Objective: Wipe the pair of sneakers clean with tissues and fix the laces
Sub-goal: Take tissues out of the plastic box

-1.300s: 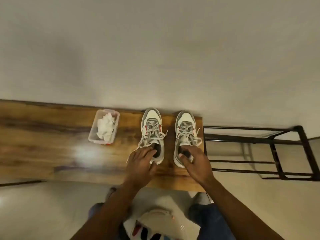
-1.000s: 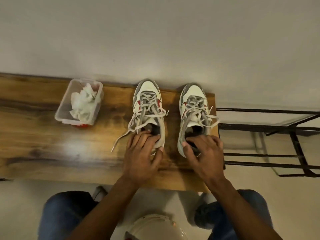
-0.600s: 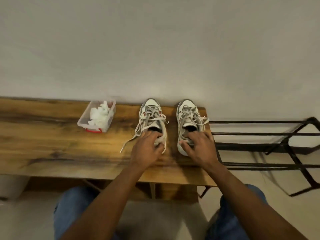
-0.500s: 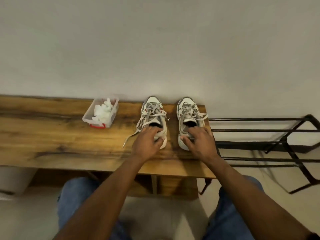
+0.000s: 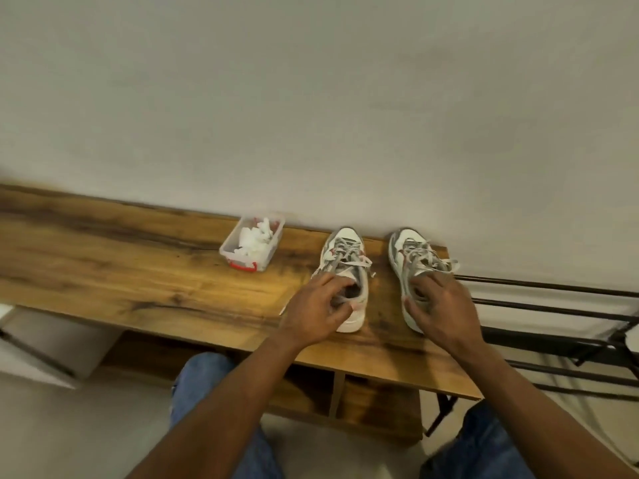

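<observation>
The left hand (image 5: 316, 311) sits on the heel end of the left white-and-grey sneaker with red accents (image 5: 345, 271), its fingers curled over the collar and into the opening, gripping it. The right hand (image 5: 441, 311) lies over the heel of the matching right sneaker (image 5: 413, 262), fingers bent across the collar and thumb against its near-left side — a grip on the shoe as well. Both sneakers stand upright side by side, apart from each other, toes pointing to the far wall, on the right end of the brown wood-grain worktop (image 5: 138, 271); their grey laces (image 5: 349, 257) lie loose over the tongues. Left of the shoes, near the wall, stands a clear plastic box with red clips (image 5: 252, 248) holding crumpled white tissues (image 5: 254, 240). Right of the worktop runs a black metal rack (image 5: 553, 312). Blue-jeaned knees (image 5: 204, 375) show below — one on each side.
</observation>
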